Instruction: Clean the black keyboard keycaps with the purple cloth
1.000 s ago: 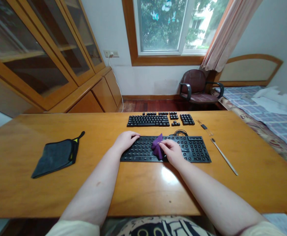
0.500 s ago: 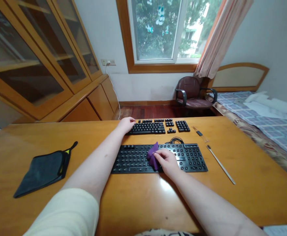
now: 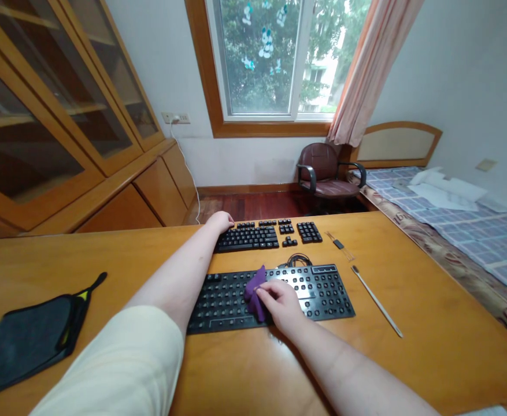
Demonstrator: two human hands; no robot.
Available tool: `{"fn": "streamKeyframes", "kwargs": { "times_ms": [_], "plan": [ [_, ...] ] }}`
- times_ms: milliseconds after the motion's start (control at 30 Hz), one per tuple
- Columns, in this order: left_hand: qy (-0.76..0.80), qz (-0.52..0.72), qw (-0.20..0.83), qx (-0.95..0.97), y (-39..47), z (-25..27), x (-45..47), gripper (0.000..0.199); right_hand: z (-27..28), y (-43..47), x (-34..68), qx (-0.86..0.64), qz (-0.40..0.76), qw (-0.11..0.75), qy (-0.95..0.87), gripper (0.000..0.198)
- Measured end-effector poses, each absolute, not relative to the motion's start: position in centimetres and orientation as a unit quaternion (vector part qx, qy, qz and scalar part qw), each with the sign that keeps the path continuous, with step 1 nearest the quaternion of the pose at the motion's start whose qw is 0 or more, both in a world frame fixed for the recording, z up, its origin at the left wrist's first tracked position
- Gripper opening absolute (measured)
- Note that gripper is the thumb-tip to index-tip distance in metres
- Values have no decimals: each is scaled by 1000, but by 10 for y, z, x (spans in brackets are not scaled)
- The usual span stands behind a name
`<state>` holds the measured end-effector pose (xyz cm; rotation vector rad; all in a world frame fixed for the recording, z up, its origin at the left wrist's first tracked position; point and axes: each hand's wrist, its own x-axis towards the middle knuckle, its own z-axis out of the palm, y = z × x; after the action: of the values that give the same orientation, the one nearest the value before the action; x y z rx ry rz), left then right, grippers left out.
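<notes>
My right hand (image 3: pixel 281 303) pinches a crumpled purple cloth (image 3: pixel 255 294) over the middle of a black keyboard base (image 3: pixel 333 294). The base has its keycaps removed, and rows of bare switch posts show. Behind it, black keycaps (image 3: pixel 255 238) lie set out in keyboard order, with the number block (image 3: pixel 309 232) at the right. My left hand (image 3: pixel 219 222) rests at the far left corner of these keycaps, its fingers drawn together. Whatever those fingertips hold, if anything, is too small and partly hidden to make out.
A coiled black cable (image 3: pixel 299 260) sits behind the base. Right of it lie a wire keycap puller (image 3: pixel 339 245) and a thin brush (image 3: pixel 377 301). A dark pouch (image 3: pixel 28 329) lies at the left. A chair (image 3: pixel 322 173) stands beyond the wooden desk (image 3: pixel 444 323).
The camera view has turned slightly right and up, so everything appears shifted left and lower. Both hands keep nearly the same places, the right still gripping the purple cloth.
</notes>
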<state>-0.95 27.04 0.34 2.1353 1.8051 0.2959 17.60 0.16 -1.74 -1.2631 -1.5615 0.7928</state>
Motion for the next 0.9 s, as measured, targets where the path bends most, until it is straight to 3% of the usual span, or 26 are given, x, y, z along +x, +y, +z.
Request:
{"fn": "streamKeyframes", "kwargs": {
  "times_ms": [233, 567, 700, 900],
  "plan": [
    [643, 149, 183, 728, 262, -1, -3, 10, -17, 2, 176, -512, 326, 471, -640, 16],
    [641, 367, 151, 657, 185, 37, -7, 26, -14, 1, 174, -500, 321, 444, -671, 14],
    [557, 489, 340, 579, 101, 31, 4, 28, -14, 3, 176, -510, 336, 464, -641, 16],
    [503, 497, 532, 466, 8, 1, 23, 27, -18, 5, 178, -507, 392, 541, -544, 21]
  ]
}}
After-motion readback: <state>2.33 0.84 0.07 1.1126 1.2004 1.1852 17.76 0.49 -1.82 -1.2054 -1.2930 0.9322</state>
